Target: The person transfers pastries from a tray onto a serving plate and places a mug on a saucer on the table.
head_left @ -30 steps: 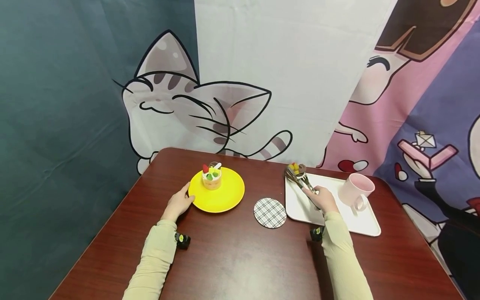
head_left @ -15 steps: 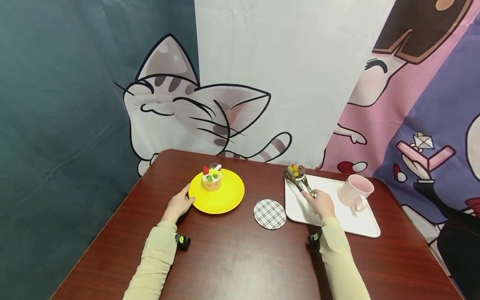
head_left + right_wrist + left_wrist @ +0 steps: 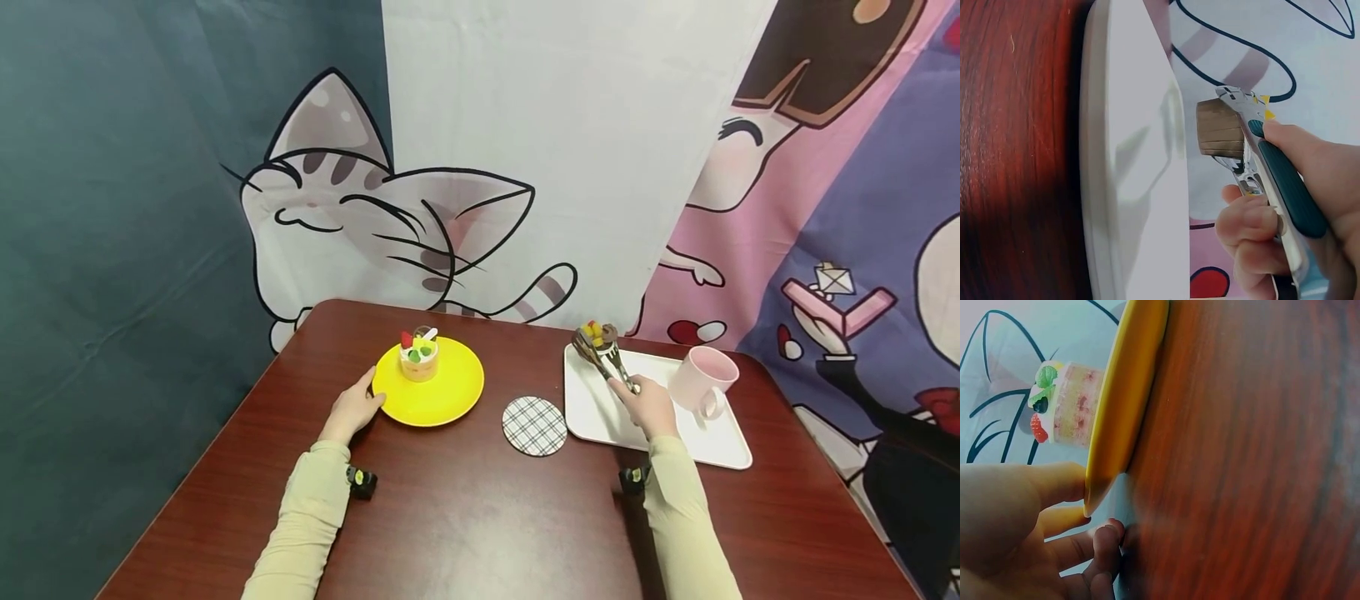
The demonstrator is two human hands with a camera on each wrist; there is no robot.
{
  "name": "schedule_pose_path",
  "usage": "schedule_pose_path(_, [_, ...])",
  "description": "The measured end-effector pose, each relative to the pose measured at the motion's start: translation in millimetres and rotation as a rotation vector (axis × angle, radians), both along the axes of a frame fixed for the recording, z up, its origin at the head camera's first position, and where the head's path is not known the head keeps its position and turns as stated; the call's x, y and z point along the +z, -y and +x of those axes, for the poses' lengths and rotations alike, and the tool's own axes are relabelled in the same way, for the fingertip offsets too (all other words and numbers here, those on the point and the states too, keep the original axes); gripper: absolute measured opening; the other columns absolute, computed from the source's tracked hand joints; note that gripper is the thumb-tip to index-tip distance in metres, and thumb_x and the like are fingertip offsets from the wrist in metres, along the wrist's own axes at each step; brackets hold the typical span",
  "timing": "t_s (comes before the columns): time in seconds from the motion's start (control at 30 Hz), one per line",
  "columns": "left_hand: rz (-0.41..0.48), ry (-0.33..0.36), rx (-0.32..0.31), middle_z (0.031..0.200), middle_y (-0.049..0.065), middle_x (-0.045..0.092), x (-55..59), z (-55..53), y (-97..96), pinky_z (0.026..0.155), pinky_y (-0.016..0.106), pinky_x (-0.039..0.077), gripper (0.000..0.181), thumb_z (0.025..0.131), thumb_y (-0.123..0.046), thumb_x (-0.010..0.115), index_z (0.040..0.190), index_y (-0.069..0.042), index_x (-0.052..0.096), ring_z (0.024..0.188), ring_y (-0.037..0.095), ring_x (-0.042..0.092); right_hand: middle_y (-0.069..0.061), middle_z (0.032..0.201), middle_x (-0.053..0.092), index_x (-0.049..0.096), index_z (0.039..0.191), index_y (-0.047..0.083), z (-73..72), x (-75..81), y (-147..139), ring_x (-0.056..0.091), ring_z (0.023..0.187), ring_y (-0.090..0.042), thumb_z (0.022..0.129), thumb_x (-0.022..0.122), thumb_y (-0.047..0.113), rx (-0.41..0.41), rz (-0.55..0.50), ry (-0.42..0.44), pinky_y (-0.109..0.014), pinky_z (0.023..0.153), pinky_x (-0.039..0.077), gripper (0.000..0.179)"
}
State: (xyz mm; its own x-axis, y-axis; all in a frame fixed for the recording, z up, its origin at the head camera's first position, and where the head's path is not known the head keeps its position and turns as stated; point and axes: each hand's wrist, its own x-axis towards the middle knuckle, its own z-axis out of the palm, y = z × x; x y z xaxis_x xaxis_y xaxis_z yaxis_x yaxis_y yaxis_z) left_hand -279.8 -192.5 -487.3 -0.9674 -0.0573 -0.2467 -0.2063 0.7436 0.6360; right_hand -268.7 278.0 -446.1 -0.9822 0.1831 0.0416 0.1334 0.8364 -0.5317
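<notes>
My left hand [image 3: 352, 407] pinches the near left rim of a yellow plate [image 3: 459, 392], thumb on top and fingers below. On that plate stands a small toy cake cup [image 3: 419, 365] with white cream, a red berry and green leaves. My right hand [image 3: 649, 405] grips metal tongs [image 3: 1272, 175] with dark green handle pads. Between the tongs' ends is a small brown toy cake [image 3: 1219, 129], topped with yellow fruit in the head view. It hangs just above the far left corner of a white tray [image 3: 600, 421], with a gap visible in the right wrist view.
A pale pink mug [image 3: 697, 379] stands on the right part of the tray. Between plate and tray lies a round checked coaster [image 3: 534, 426]. The brown wooden table [image 3: 480, 517] ends at a printed cat curtain [image 3: 480, 108] behind.
The tongs and brown cake have shifted slightly up and to the right relative to the tray. My left hand, the plate and the cake cup keep their places; the head view turned slightly.
</notes>
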Motion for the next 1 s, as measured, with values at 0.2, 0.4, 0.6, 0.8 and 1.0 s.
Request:
schedule_pose_path(0.2, [-0.004, 0.02, -0.008, 0.146, 0.018, 0.024, -0.1, 0.5, 1.4, 0.103, 0.053, 0.025, 0.064, 0.091, -0.029, 0.042, 0.145, -0.013, 0.011, 0.13, 0.039, 0.028, -0.018, 0.081, 0.063, 0.057, 0.113, 0.005, 3.3, 0.1, 2.5, 0.052, 0.043, -0.013, 0.084, 0.049, 0.051, 0.013, -0.012, 0.001, -0.028, 0.045, 0.038, 0.055])
schedule_pose_path(0.4, [-0.016, 0.003, -0.017, 0.136, 0.019, 0.039, -0.1, -0.3, 2.6, 0.101, 0.052, 0.03, 0.065, 0.09, -0.028, 0.043, 0.145, -0.011, 0.012, 0.121, 0.036, 0.039, -0.015, 0.076, 0.063, 0.058, 0.111, 0.007, 5.2, -1.6, 5.2, 0.051, 0.041, -0.013, 0.083, 0.049, 0.053, 0.016, -0.026, -0.007, -0.028, 0.043, 0.037, 0.054])
schedule_pose_path(0.6, [-0.034, -0.013, -0.022, 0.126, 0.02, 0.048, -0.1, 0.5, 2.0, 0.098, 0.05, 0.033, 0.064, 0.09, -0.028, 0.043, 0.145, -0.012, 0.014, 0.11, 0.031, 0.045, -0.014, 0.077, 0.063, 0.059, 0.11, 0.008, 9.4, -6.1, 8.5, 0.051, 0.04, -0.012, 0.081, 0.049, 0.057, 0.034, -0.034, -0.014, -0.027, 0.043, 0.038, 0.057])
schedule_pose_path(0.8, [-0.033, -0.007, -0.011, 0.097, 0.017, 0.052, -1.1, -1.2, 1.2, 0.085, 0.042, 0.038, 0.064, 0.09, -0.029, 0.044, 0.145, -0.013, 0.014, 0.09, 0.026, 0.047, -0.016, 0.083, 0.063, 0.059, 0.109, 0.008, 12.5, -4.9, 11.5, 0.051, 0.041, -0.011, 0.081, 0.05, 0.057, 0.051, -0.021, 0.004, -0.027, 0.043, 0.038, 0.057])
schedule_pose_path(1.0, [-0.037, -0.017, -0.013, 0.069, 0.004, 0.04, 1.2, -0.4, 1.6, 0.063, 0.03, 0.032, 0.064, 0.089, -0.029, 0.044, 0.145, -0.013, 0.015, 0.064, 0.018, 0.04, -0.016, 0.084, 0.064, 0.059, 0.11, 0.008, 16.8, -1.0, 17.8, 0.053, 0.043, -0.012, 0.081, 0.05, 0.057, 0.072, -0.025, 0.031, -0.027, 0.045, 0.04, 0.058])
